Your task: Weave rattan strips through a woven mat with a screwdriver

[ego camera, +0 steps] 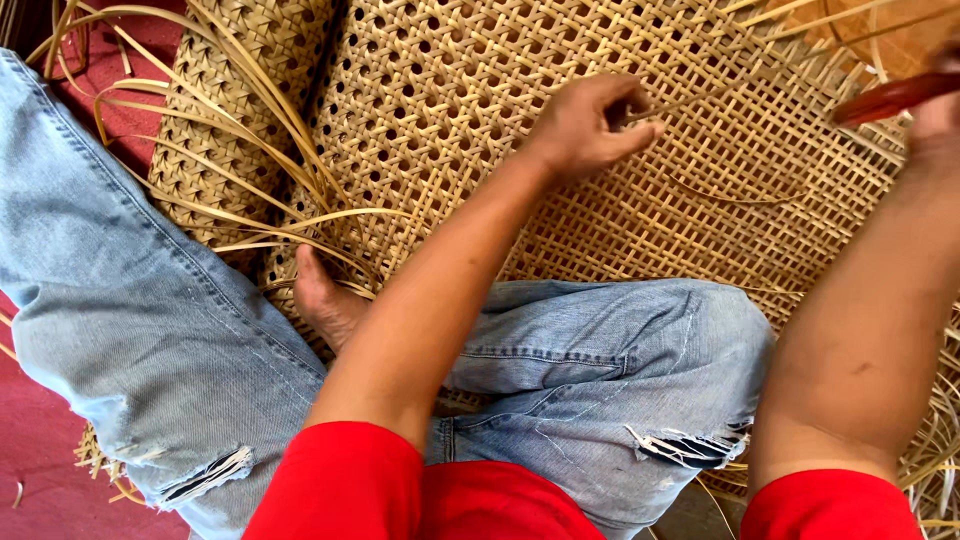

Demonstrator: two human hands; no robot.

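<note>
My left hand (590, 122) rests on a woven cane mat (700, 200) and pinches a thin cane strip (700, 98) between thumb and fingers. The strip runs right and upward across the weave. My right hand (938, 110) is at the right edge, closed around a reddish-brown tool handle (893, 97) held above the mat. Only part of that hand shows. The mat's left part has a tight hexagonal pattern; its right part is a looser square lattice.
I sit cross-legged in torn blue jeans (150, 330) on the mat, one bare foot (325, 300) tucked under. Loose cane strips (250, 170) curl at the left. A second woven roll (245, 90) lies at the upper left on a red floor (40, 450).
</note>
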